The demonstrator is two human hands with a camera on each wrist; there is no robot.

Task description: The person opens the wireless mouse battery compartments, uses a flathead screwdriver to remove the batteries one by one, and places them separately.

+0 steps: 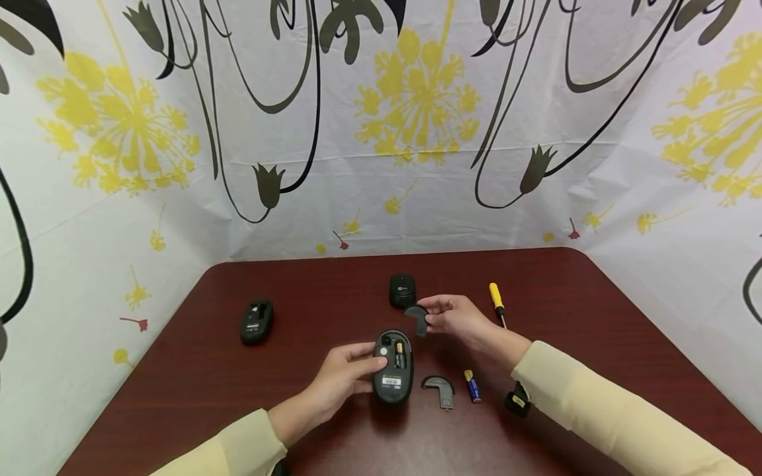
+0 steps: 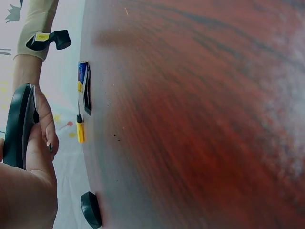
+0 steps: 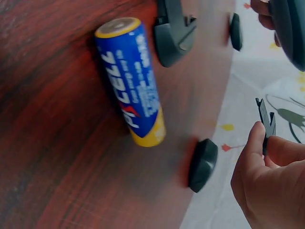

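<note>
Mouse (image 1: 393, 370), black and belly-up, sat low in the centre of the head view, its battery bay uncovered and a cell showing inside! The left hand (image 1: 345, 378) came in from the lower left and gripped the mouse by its left flank, fingers curled round the edge; in the left wrist view that same mouse (image 2: 19, 126) stood on edge at the far left of the frame, clamped between thumb and fingers. Just above and to the right, the right hand (image 1: 458, 320) pinched a small dark battery cover (image 1: 418, 317) by its edge, holding it clear of the table, close over the mouse's upper end but not touching it. The right wrist view caught that cover (image 3: 266, 125) as a thin sliver between the fingertips at the right edge of the frame.

On the dark red table (image 1: 238, 396), right of the mouse, lay a second cover (image 1: 439, 389), and just beside it a blue and yellow battery (image 1: 472, 385), the two close but apart. Further right, a small black and yellow clip (image 1: 516, 400) sat against the sleeve. Up above, a second black mouse (image 1: 402, 291) rested near the middle of the tabletop, a yellow-handled screwdriver (image 1: 497, 303) lay off to its right, and a third mouse (image 1: 256, 321) lay well apart at the left.
</note>
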